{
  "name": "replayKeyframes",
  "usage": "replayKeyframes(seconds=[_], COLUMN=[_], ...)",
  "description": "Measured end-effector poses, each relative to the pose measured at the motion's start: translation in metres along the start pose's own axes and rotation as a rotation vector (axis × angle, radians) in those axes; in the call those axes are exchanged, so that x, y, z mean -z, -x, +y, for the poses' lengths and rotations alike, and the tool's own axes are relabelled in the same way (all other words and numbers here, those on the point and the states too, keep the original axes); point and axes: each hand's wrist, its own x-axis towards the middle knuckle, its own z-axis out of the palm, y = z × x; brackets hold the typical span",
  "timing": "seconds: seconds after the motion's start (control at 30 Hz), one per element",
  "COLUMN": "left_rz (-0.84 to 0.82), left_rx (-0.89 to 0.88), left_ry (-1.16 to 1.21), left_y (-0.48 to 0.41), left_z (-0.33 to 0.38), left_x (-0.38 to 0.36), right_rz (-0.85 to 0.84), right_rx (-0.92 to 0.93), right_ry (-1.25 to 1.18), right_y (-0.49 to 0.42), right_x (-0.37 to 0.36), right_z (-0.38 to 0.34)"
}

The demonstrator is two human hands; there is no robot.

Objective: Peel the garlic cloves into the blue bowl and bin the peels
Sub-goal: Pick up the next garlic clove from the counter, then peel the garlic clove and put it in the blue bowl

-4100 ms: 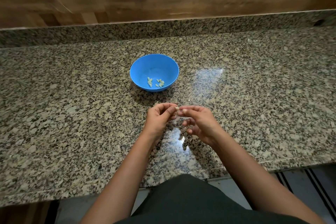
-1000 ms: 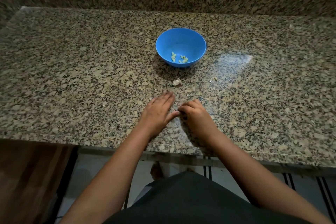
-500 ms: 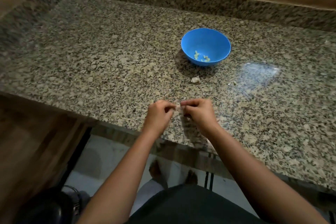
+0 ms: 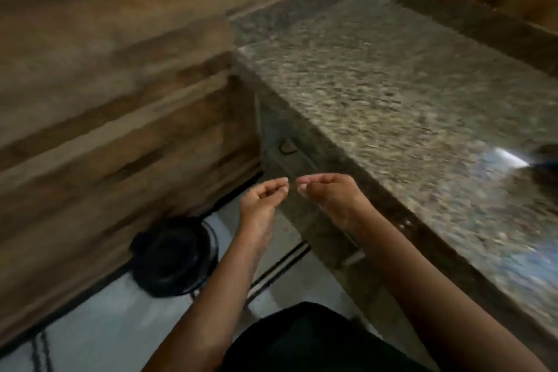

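While my left hand (image 4: 262, 200) and right hand (image 4: 329, 193) hang curled off the front-left corner of the speckled granite desk (image 4: 392, 84), fingertips pinched, I cannot tell if peels are held; round black bin (image 4: 172, 257) below-left.

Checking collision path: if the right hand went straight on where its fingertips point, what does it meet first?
Likely the left hand: the right hand points left at it across a small gap. Blur leaves depth uncertain.
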Motion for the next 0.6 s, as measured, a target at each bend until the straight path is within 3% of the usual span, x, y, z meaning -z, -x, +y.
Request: replayKeyframes(seconds=[0.2,0.4,0.6], left_rz=[0.377,0.665,0.71], left_rx=[0.003,0.065,0.223], left_ry=[0.17,0.223,0.162], left_y=[-0.04,-0.054,-0.077], left_z=[0.033,0.03,0.011], left_x=[0.156,0.257,0.327], right_rz=[-0.267,-0.41,-0.507], right_rx=[-0.066,-0.21,-0.341], right_ry=[0.098,0.312,0.506], right_y=[-0.054,-0.105,-0.152], right_x=[-0.174,-0.291,-0.364], right_z=[0.019,0.052,0.097])
